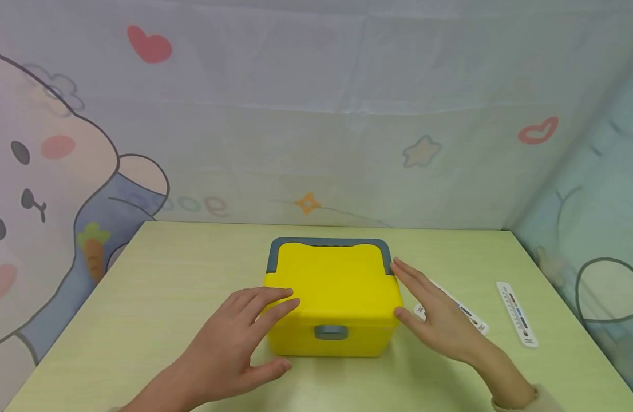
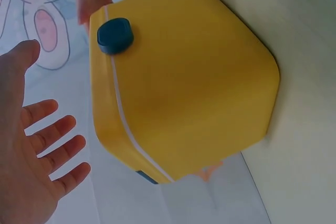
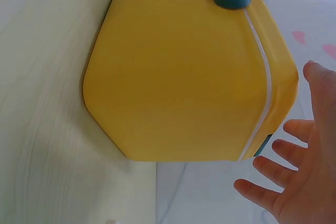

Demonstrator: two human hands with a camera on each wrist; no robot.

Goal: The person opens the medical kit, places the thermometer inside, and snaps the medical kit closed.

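A yellow box [image 1: 337, 286] with a lid stands on the table, its blue-grey handle [image 1: 332, 241] folded back and a round blue-grey latch [image 1: 331, 332] on its front. Over the box's left front corner is my left hand [image 1: 234, 337], fingers extended and holding nothing. On the opposite side, my right hand [image 1: 440, 317] is spread beside the right edge of the lid, also holding nothing. Both wrist views show a gap between the fingers and the box [image 2: 189, 82]. Whether the right fingertips touch the lid I cannot tell.
Behind my right hand lies a white thermometer strip [image 1: 473, 320], partly covered by the hand. A second thermometer strip [image 1: 517, 315] is farther right on the pale wooden table [image 1: 193, 269]. A printed cloth [image 1: 316, 114] hangs along the table's back edge.
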